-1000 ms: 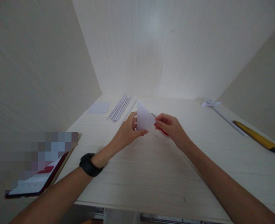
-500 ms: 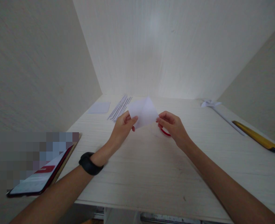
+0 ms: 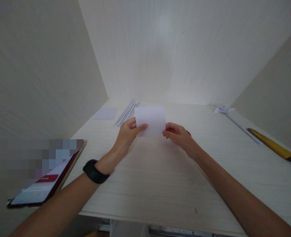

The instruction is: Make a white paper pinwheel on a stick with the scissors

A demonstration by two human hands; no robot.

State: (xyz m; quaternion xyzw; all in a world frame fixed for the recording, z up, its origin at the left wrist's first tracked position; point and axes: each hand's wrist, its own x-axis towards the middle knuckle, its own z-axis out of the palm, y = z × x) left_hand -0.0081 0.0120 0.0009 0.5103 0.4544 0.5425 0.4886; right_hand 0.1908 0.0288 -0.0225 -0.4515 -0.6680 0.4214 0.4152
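A small white sheet of paper (image 3: 152, 118) is held up above the table, its near-square face towards me. My left hand (image 3: 130, 130) is closed on its left edge, thumb across the front and fingers behind. At the lower right corner, the fingertips of my right hand (image 3: 176, 133) pinch the paper. A red curved piece (image 3: 189, 133) shows past the back of my right hand; most of it is hidden, so I cannot tell what it belongs to or whether the hand holds it.
Thin paper strips (image 3: 127, 113) and a flat white paper piece (image 3: 105, 113) lie at the back left. On the right are a paper pinwheel (image 3: 234, 120) on a white stick and a yellow cutter knife (image 3: 271, 143). A phone (image 3: 34, 192) leans at the left; walls enclose the table.
The paper has turned from a tilted, creased diamond shape to a squarer, flatter view. My right hand has shifted slightly, and the red piece now shows farther right, behind the hand.
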